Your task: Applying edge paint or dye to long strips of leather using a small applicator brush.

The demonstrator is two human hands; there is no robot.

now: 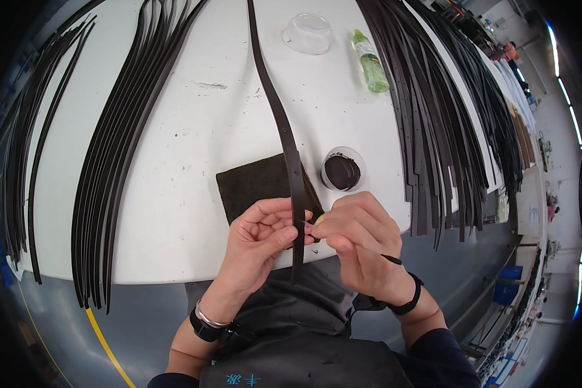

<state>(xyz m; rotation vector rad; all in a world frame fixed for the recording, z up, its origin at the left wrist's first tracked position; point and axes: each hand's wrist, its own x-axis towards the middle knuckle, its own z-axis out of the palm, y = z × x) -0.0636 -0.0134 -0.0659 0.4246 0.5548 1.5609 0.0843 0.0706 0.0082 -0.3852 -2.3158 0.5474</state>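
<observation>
A long dark leather strap with small holes [284,129] runs from the far edge of the white table [194,110] down to my hands. My left hand [260,239] is closed around it near its lower end, with the thumb in front and fingers behind. In my right hand [363,239] is a thin stick-like tool with a dark end [389,259]. The tool's fine tip meets or nearly meets the strap's right edge. Below them lies a dark square pad [249,184]. A small plastic cup of black paste or paint [343,170] stands just beyond my right hand.
Many dark straps [119,161] lie in rows on the left, and another thick bundle [427,129] covers the right side. At the far side are a clear plastic tub [307,32] and a green bottle [370,61]. The table's near edge curves just before my apron [291,323].
</observation>
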